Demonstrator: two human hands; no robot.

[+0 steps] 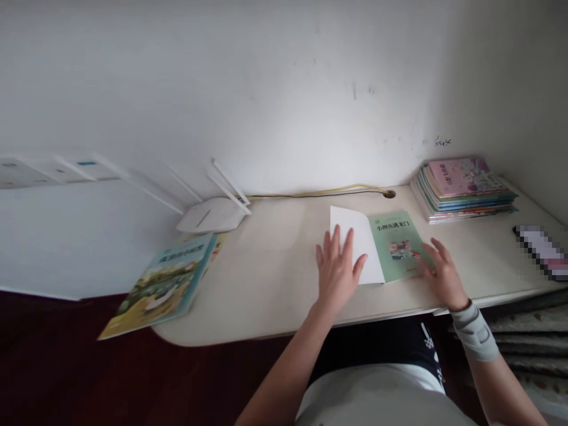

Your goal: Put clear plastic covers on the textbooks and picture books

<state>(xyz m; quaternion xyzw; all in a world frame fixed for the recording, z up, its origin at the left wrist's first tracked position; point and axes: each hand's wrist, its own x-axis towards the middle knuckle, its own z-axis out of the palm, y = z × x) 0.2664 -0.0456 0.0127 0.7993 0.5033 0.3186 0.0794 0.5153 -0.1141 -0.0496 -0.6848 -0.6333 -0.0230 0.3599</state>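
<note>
An open book (399, 245) lies on the desk in front of me, its left side a blank white page and its right side a green page with Chinese characters and a small picture. Over the white page my left hand (338, 266) is spread flat, fingers apart. My right hand (441, 272) is at the green page's right edge, fingers parted and slightly curved, with nothing gripped. A grey band is wrapped round my right wrist. Whether the right fingertips touch the page is hard to tell.
A stack of thin books (465, 186) stands at the desk's back right, near a pixelated phone (541, 251). At left, a white router (213, 214) with antennas sits behind picture books (162, 284) overhanging the desk edge. Cables run along the wall to a hole (389, 194).
</note>
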